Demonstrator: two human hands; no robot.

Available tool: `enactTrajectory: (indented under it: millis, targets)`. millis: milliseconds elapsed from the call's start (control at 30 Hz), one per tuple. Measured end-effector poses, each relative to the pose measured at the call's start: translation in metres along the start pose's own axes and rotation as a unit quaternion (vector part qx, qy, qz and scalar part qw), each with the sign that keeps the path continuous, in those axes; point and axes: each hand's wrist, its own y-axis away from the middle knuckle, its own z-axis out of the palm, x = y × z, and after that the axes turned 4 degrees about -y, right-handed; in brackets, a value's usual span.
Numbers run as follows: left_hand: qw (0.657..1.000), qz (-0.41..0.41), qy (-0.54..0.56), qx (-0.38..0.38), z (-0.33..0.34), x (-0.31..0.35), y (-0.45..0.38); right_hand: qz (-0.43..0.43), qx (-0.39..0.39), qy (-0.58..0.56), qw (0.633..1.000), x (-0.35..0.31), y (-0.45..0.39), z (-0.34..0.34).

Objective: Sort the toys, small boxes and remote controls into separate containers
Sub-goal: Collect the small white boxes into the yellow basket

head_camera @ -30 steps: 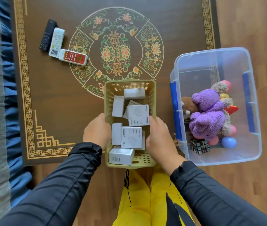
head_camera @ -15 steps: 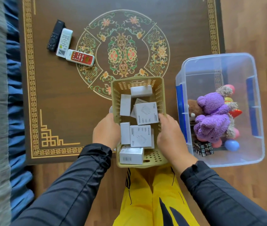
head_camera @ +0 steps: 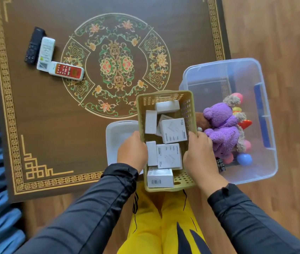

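olive-yellow perforated plastic basket (head_camera: 185, 107) held by both long sides: left hand (head_camera: 132, 150) curled over the left wall, right hand (head_camera: 199, 156) curled over the right wall, thumbs inside the rim. basket is full of small white boxes (head_camera: 169, 155), loosely stacked, some on edge. it sits over the near edge of the brown patterned tabletop (head_camera: 54, 125), partly above a white tray (head_camera: 116, 132) to its left and just beside the clear plastic bin (head_camera: 266, 162) to its right.

toys done, by the look of it: purple plush bear (head_camera: 220, 129), coloured balls and a puzzle cube lie in the bin. three remote controls (head_camera: 54, 55) lie together at the far left of the tabletop, well apart from all containers, not yet sorted.

judgement: step in hand is shifting the basket aside so the tray is free for the remotes.

notes for doing it well:
- keep basket level; boxes are loose and may slide out.
- even grip both sides, no twist.
- clear the bin's rim before setting down.
- set it flat, fully supported, not overhanging the edge.
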Motion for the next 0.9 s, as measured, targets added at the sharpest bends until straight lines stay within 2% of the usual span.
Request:
enactTrajectory:
  millis: [167,567,767,900]
  targets:
    - [0.999,-0.026,0.032,-0.004,0.01,0.003,0.005,-0.011,0.033,-0.023,0.999,0.011,0.001,-0.005]
    - [0.997,-0.053,0.033,-0.035,0.024,-0.01,-0.021,-0.028,-0.073,-0.062,0.995,0.025,0.001,0.012]
    - [0.996,-0.077,0.022,-0.042,0.036,-0.012,-0.023,-0.059,-0.02,-0.062,0.996,0.044,0.0,0.008]
    - [0.996,-0.081,-0.013,-0.037,0.039,-0.011,-0.022,-0.04,-0.028,-0.097,0.994,0.055,-0.006,0.005]
